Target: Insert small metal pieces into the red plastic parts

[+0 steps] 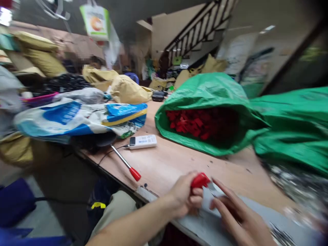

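Note:
My left hand (pixel 186 196) is closed around a small glossy red plastic piece (pixel 200 180), gripped between thumb and fingers above the table's near edge. Facing it from the right, my right hand (pixel 238 215) has its thumb and forefinger around a thin shiny metal piece (pixel 212 193) at the red piece's side. Blur hides whether the two pieces are joined. Beyond the hands, an open green sack (pixel 215 89) lies on its side, with many red pieces (pixel 189 123) inside.
A metal rod with a red handle (pixel 134 173) and a white device with a cable (pixel 142 141) lie on the table (pixel 164 167). A blue-white bag (pixel 84 118) is at left. Another green sack (pixel 294 126) and clear plastic bags (pixel 289 184) are at right. Metal parts (pixel 280 234) lie near my right hand.

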Demonstrator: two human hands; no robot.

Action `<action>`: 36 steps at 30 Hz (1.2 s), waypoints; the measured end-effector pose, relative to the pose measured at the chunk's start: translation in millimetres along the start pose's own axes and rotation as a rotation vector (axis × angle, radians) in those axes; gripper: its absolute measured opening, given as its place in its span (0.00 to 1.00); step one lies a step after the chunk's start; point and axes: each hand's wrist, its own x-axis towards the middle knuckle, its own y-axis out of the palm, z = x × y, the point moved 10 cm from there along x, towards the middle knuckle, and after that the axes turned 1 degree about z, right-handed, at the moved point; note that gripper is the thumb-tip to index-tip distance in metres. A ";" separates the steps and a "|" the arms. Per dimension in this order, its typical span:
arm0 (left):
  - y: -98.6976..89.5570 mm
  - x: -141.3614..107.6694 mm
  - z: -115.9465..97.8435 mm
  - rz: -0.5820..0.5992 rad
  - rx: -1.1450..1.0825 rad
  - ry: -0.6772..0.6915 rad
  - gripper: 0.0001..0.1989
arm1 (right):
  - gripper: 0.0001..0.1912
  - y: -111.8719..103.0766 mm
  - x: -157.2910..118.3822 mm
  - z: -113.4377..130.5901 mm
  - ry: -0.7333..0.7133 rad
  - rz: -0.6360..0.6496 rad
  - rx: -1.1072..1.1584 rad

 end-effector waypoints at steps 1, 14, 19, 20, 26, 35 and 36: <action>-0.4 -2.0 0.4 -0.004 0.012 -0.011 0.19 | 0.25 6.8 -0.2 2.2 0.028 0.063 0.054; 0.3 -7.4 -2.3 0.037 0.203 0.109 0.22 | 0.25 6.5 1.5 18.1 0.095 0.091 0.227; 2.8 -9.3 -9.8 0.032 0.239 0.231 0.23 | 0.23 -0.6 1.7 21.9 0.109 0.064 0.244; 2.6 -9.6 -10.9 0.035 0.252 0.257 0.23 | 0.22 -2.2 1.8 23.4 0.101 0.053 0.244; 1.7 -12.9 -17.2 0.059 0.331 0.398 0.21 | 0.19 -3.0 -1.7 24.7 0.099 -0.076 0.343; 20.5 -30.2 -24.2 0.141 0.342 0.413 0.24 | 0.29 14.9 -6.1 -29.2 0.529 -0.287 0.980; 28.4 -35.7 -20.2 0.206 0.391 0.363 0.24 | 0.30 8.8 -5.2 -34.2 0.548 -0.317 0.984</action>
